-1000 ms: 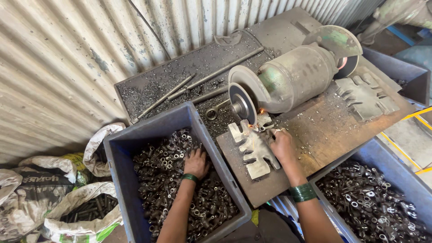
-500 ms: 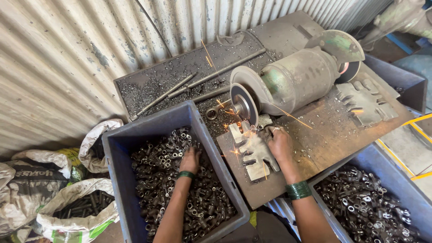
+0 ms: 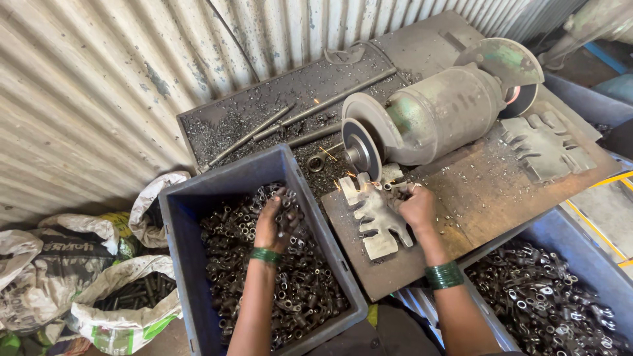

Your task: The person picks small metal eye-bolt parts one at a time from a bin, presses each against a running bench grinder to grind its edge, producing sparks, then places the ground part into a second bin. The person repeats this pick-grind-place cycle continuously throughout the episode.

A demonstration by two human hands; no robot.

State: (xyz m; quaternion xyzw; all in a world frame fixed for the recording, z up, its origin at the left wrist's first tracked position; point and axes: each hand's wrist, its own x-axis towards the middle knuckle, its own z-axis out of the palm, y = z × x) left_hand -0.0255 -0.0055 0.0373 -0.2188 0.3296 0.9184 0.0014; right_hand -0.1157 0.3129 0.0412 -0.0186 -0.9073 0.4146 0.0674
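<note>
small dark metal part, barely visible, pinched in the fingers of the right hand [image 3: 417,207] at the grinding wheel [image 3: 361,149]; sparks fewer than a moment ago. left hand [image 3: 273,221], raised since, fingers closed on dull cylindrical metal pieces [image 3: 290,290] in the blue bin [image 3: 178,217]. notched grey rest plate [image 3: 376,221] on rusty table [image 3: 488,191].

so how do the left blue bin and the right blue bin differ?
The left blue bin shows whole and holds dark, small tube-like pieces; the right blue bin is cut off by the frame and holds shinier, ring-like parts. The left hand reaches into the left bin; the right hand is on the bench by the grinding wheel, not in the right bin. Both sit below bench level.
</note>
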